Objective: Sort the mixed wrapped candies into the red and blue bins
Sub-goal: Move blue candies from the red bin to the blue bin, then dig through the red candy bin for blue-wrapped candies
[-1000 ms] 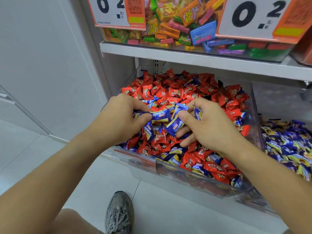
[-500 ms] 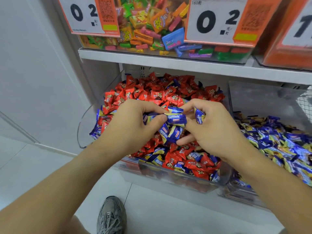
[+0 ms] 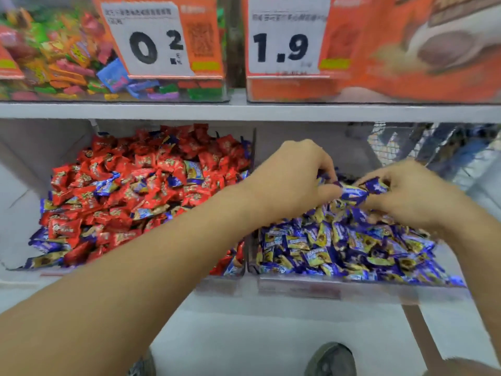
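Two clear bins sit side by side on the lower shelf. The left bin holds a heap of red candies with some blue ones mixed in. The right bin is filled with blue candies. Both hands hover over the back of the right bin. My left hand has its fingers curled round blue wrapped candies. My right hand pinches more blue candies at its fingertips. The two hands almost touch.
A white shelf edge runs just above the bins. On it stand a clear box of colourful sweets, two price tags and an orange carton. A wire basket is at the right. Shoes stand on the white floor below.
Both hands have carried the blue candies rightwards, from above the red heap to above the blue bin. The view has swung right with them.
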Motion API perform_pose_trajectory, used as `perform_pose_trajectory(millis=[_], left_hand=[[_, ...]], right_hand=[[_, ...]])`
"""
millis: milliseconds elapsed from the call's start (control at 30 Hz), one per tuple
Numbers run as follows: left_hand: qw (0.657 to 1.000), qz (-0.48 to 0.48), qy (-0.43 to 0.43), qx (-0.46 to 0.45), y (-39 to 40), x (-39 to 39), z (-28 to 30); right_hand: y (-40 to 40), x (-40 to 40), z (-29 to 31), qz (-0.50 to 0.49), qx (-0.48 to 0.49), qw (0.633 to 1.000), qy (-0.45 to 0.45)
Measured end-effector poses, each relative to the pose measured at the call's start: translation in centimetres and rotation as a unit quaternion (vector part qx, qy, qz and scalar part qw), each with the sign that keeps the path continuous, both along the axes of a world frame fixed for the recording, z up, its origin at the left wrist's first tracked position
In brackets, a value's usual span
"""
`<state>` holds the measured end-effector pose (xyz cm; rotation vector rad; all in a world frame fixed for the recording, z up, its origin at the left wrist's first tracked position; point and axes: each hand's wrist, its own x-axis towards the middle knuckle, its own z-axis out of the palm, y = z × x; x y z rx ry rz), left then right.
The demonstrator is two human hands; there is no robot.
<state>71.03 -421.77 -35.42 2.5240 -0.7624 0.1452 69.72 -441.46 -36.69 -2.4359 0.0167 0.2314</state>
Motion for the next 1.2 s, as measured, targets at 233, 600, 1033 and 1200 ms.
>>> perform_pose_trajectory(millis=[233,600,1033,1200], left_hand=[[0.99,-0.053,0.119,0.055,-1.0,0.6,-3.1],[0.981,0.167,-0.096,0.034,12.6,-4.8,-4.6],[0.995,0.041,-0.034,0.087,23.0,-4.5,-6.9],[0.993,0.083,-0.06,0.06,25.0,-4.4,-6.7]], right_hand=[[-1.7,0.3,-1.6,-0.042,0.166,0.983,-0.062],[9.7,-1.4,-1.0,0.08,0.141,0.943,-0.289],[20.7,-0.1,-3.0,0.316,-0.215,0.902,-0.203],[20.8,0.8,-3.0,0.308,-0.185,0.911,-0.201]])
